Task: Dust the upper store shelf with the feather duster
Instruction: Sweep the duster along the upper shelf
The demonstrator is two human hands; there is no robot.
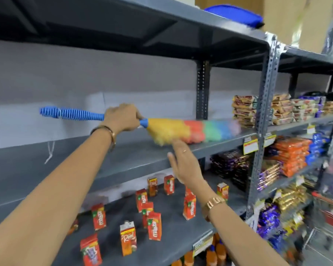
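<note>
The feather duster [192, 130] has a ribbed blue handle and a fluffy head banded yellow, red, green, blue and pink. My left hand [121, 120] is shut on the handle just behind the head. The head lies blurred on the grey upper shelf [108, 156], pointing right toward stacked snack packets [244, 110]. My right hand [183, 162] hovers with spread fingers just in front of the shelf's front edge, below the duster head, holding nothing. The handle's free end sticks out to the left.
On the shelf below stand several small red juice cartons [154, 225]. The bay to the right holds stacked biscuit and chocolate packets [288, 156]. A perforated steel upright [265, 104] divides the bays. On the top shelf sit a blue lid [236, 14] and cardboard boxes [288, 18].
</note>
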